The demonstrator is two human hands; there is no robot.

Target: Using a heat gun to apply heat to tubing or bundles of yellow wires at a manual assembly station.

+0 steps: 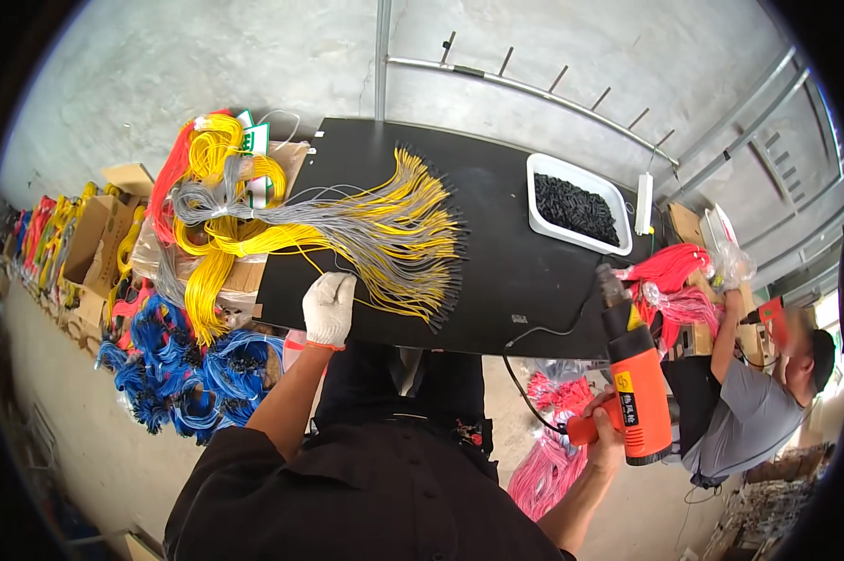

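My right hand (pixel 605 438), bare, is wrapped round the handle of an orange and black heat gun (pixel 641 397), whose metal nozzle points up and away over the table's right side. My left hand (pixel 329 309) wears a white glove and is at the table's near edge, fingers closed. A single yellow wire runs into its fingertips, set apart from the fanned bundle of yellow and grey wires (pixel 375 234). The bundle's black-tipped ends spread to the right. White ties gather the grey wires (pixel 218 208) at the left.
On the black table (pixel 492 280) a white tray (pixel 534 213) holds many short black tubes (pixel 576 208). The gun's cord (pixel 525 388) loops down by the near edge. Blue cable coils (pixel 197 365) lie low left, pink bundles (pixel 553 458) below. A co-worker (pixel 749 402) handles red cables (pixel 670 280) at right.
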